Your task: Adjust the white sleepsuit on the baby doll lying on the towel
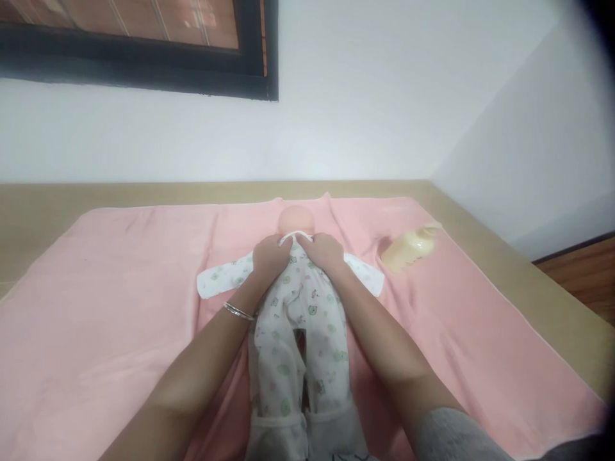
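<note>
A baby doll (296, 219) lies on its back on a pink towel (120, 288), head away from me. It wears a white romper (298, 320) with small green prints, sleeves spread to both sides. My left hand (270, 256) and my right hand (325, 252) rest on the doll's chest, side by side. The fingers of both are closed on the romper's collar just under the chin. A thin bangle (238, 312) circles my left wrist.
A pale yellow bottle (409, 250) lies on its side on the towel to the right of the doll. The towel covers a tan surface (552, 301) set into a white-walled corner. A dark-framed window (144, 45) is at upper left.
</note>
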`<control>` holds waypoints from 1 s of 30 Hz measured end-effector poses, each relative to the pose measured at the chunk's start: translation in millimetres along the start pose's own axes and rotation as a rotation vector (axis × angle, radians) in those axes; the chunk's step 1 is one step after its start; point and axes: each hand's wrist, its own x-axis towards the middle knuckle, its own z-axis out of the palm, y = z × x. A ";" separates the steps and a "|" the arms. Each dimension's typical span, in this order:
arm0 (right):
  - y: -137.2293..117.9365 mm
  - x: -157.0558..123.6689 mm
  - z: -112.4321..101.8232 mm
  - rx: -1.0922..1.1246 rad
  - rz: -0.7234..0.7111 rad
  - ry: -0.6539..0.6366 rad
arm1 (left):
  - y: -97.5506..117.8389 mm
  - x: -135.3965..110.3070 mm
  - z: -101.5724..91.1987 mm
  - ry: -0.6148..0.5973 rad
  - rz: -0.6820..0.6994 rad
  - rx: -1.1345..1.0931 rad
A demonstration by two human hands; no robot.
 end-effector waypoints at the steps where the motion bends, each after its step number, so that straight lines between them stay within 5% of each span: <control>1: 0.1 0.1 0.1 0.000 -0.002 0.002 | -0.2 0.1 0.0 0.001 0.002 0.000; 23: -2.8 -0.9 -3.3 -0.015 0.005 -0.014 | -1.5 0.0 0.6 0.001 0.015 -0.027; 30: -20.6 -40.4 -27.7 -0.242 -0.208 -0.012 | -7.4 0.2 2.3 0.032 0.074 -0.021</control>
